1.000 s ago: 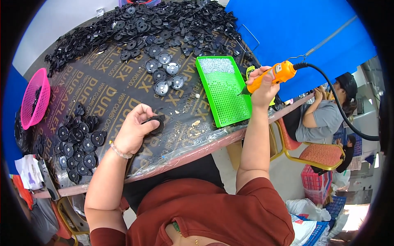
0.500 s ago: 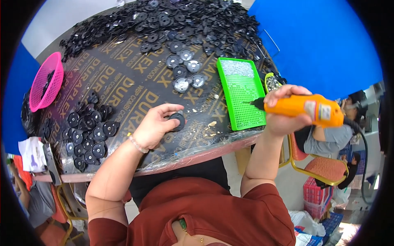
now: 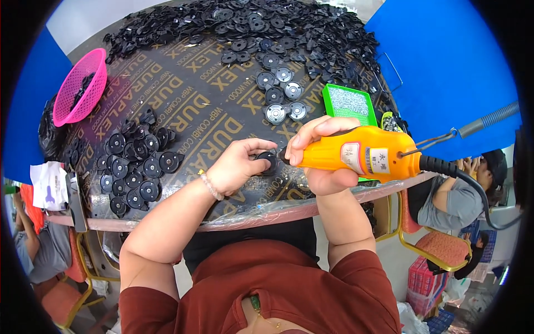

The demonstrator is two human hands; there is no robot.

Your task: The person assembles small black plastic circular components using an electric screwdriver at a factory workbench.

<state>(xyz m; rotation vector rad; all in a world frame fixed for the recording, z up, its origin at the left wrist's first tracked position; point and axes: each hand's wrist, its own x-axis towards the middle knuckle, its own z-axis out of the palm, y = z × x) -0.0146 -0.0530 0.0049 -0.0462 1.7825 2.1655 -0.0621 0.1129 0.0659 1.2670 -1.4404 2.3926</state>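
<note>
Black round part (image 3: 270,162), pinched in the left hand (image 3: 238,167); orange corded tool (image 3: 361,155), grasped by the right hand (image 3: 328,181), its nose just beside the part. Similar black discs (image 3: 133,179) lie left of both hands.

The screwdriver (image 3: 359,151) was right of the disc (image 3: 272,160); on the counter (image 3: 186,114), a basket (image 3: 68,103) stood left, a tray (image 3: 327,101) right, a heap (image 3: 250,23) far.

Blue panels (image 3: 445,61) on both sides, pale floor (image 3: 394,259), gold-framed, red-seated chairs (image 3: 443,249).
</note>
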